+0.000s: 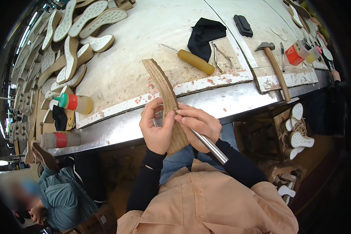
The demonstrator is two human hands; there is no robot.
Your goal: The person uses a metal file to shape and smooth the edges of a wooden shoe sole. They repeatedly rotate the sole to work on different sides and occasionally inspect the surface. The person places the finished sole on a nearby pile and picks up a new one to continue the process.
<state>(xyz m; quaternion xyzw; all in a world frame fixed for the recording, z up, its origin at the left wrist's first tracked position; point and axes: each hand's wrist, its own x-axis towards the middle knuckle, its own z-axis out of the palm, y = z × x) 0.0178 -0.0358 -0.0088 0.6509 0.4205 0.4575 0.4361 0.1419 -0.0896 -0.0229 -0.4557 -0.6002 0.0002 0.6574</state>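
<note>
White and scuffed, marked red along its near edge: the bench (144,35), spread across the far side. Heaped at far left, pale shoe soles (87,17), several with dimpled undersides facing up. Tan woven strip (164,84), curved and dark along its right edge, held between both hands at the bench's near edge, with its far end out over the white top and its near end below the hands. To the right, a hammer (277,72), head far, wooden handle pointing near. Left hand (156,130) on the strip's left side, grip pinching it, thumb on the woven face. Right hand (202,126) on the opposite side, grip closed around a silver rod (210,145), fingertips against the strip near the left thumb; rod slanting out toward near right, other end hidden by the fingers. Far beyond the hands, a yellow-handled awl (195,61), just beside crumpled black cloth (204,37). At left, near the bench edge, a green-capped bottle (76,103), tipped on its side. Right of the awl, small metal nippers (215,56), handles apart. Farther right, a black block (243,25).
</note>
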